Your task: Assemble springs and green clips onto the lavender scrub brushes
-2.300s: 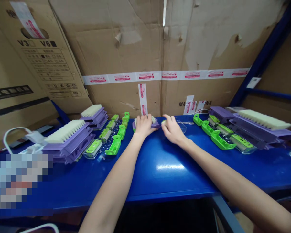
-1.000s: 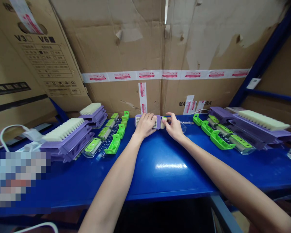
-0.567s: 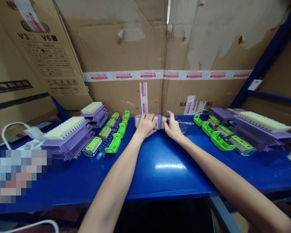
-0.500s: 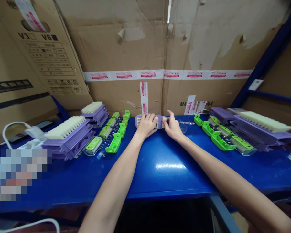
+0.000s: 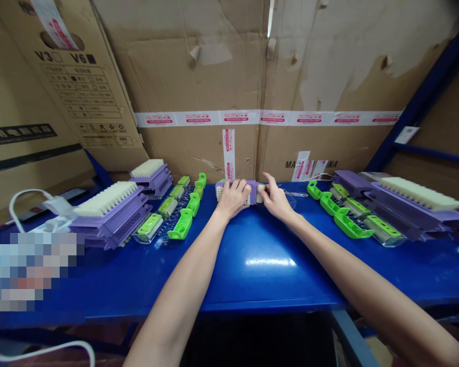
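My left hand [image 5: 234,199] lies over a purple scrubbing brush [image 5: 253,192] with its cream bristles up, fingers curled round it on the blue table [image 5: 252,285]. At the brush's right end my right hand [image 5: 275,202] pinches a small cream piece with a green top [image 5: 260,193] between thumb and fingers, its index finger raised. That piece sits against the brush's purple end; whether it goes inside cannot be seen. Right behind my right hand lie a clear plastic part [image 5: 290,200] and a thin clear stick-like item [image 5: 300,194], partly hidden.
Purple brushes are stacked at left [image 5: 109,221] and right [image 5: 401,209]. Rows of green plastic clips [image 5: 181,224], springs [image 5: 164,235] and green-topped clear boxes [image 5: 149,228] flank my arms. A white charger with cable [image 5: 57,205] stands at far left. Cardboard [image 5: 191,148] walls the back.
My left hand has shifted on the brush, which now shows its bristles and purple end. My right hand has brought the cream-and-green piece up against that end. The view has drifted slightly.
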`<act>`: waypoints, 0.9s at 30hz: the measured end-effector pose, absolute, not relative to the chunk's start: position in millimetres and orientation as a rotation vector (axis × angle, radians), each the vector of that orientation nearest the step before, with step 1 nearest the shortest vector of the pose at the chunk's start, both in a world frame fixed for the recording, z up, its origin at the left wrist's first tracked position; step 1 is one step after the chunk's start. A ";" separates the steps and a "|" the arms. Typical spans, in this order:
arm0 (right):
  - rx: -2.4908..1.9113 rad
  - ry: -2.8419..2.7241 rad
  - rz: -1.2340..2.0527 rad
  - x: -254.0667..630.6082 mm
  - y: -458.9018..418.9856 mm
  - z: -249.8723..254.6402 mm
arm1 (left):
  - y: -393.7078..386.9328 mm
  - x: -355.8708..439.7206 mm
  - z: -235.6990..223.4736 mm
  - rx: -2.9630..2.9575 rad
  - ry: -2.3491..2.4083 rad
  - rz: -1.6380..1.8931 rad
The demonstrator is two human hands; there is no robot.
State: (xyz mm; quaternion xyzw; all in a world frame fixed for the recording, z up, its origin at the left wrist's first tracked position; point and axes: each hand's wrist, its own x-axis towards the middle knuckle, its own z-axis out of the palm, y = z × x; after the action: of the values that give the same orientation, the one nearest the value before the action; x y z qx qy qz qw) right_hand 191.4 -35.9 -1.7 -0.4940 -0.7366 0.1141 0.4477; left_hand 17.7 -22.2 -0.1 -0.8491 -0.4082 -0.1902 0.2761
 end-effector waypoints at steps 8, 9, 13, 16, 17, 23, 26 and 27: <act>-1.250 -1.299 0.724 173.7 -35.7 -1.0 | -18.7 15.6 2.6 -2.251 -1.121 -0.671; -1.236 -1.245 0.841 172.2 -36.5 0.5 | -18.6 15.7 3.0 -2.254 -1.112 -0.670; -1.175 -1.105 1.283 171.7 -42.8 9.0 | -17.9 14.8 3.6 -2.275 -1.067 -0.663; -1.152 -1.064 1.424 175.9 -46.5 14.4 | -15.8 13.5 2.7 -2.266 -1.027 -0.685; -1.149 -1.058 1.453 177.6 -47.1 15.7 | -14.7 13.1 2.2 -2.252 -1.010 -0.694; -1.196 -1.041 1.566 185.6 -47.9 22.1 | -8.5 13.3 -2.0 -2.138 -0.883 -0.725; -1.189 -1.016 1.600 188.0 -48.9 24.7 | -7.4 13.8 -3.4 -2.105 -0.844 -0.724; -1.182 -1.005 1.614 188.4 -49.3 25.2 | -7.4 13.7 -3.6 -2.099 -0.839 -0.719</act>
State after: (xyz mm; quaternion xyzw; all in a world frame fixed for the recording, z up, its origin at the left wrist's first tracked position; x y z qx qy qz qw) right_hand 188.4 -49.3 25.2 -0.4753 -0.4038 0.6487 0.4363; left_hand 13.7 -7.4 -3.6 -0.8202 -0.3278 -0.2811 0.3753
